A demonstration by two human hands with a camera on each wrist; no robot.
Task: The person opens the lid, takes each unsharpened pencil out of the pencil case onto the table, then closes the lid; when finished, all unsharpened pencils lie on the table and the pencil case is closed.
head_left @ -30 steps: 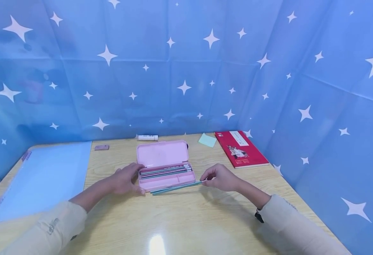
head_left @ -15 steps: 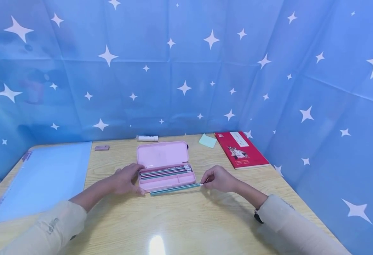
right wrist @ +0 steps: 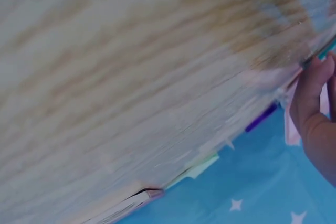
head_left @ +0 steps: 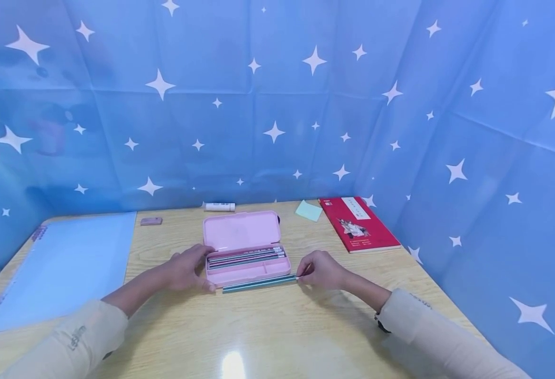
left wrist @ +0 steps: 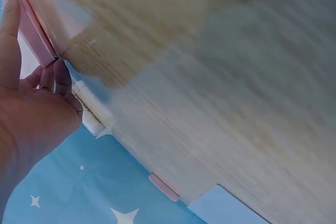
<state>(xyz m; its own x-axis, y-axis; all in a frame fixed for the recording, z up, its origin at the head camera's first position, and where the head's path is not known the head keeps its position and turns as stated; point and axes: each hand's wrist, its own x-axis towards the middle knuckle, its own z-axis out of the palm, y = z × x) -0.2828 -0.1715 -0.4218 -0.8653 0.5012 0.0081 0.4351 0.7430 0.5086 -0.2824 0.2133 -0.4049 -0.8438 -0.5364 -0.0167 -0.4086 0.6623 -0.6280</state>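
Observation:
An opened pink pencil case (head_left: 241, 231) lies on the table, lid tilted back. Several pencils (head_left: 244, 258) with white eraser ends fill its rear compartment; the front compartments hold nothing visible. My left hand (head_left: 186, 268) holds the case's left end, fingers at the back corner and thumb at the front. In the left wrist view those fingertips touch the pink case (left wrist: 39, 35). My right hand (head_left: 324, 271) pinches the right end of a few teal pencils (head_left: 258, 284) lying along the case's front edge. The right wrist view shows only part of that hand (right wrist: 315, 103).
Behind the case lies a white tube (head_left: 219, 206). A small mauve eraser (head_left: 151, 221) is to its left, beside a large pale sheet (head_left: 64, 268). Green sticky notes (head_left: 308, 210) and a red booklet (head_left: 358, 223) lie at the right rear. A blue star-patterned curtain (head_left: 273, 105) hangs behind the table.
My right hand has lowered slightly and shifted a little left. The teal pencils, splayed and raised at the right end before, now lie closer together beside the case. The left hand stays put.

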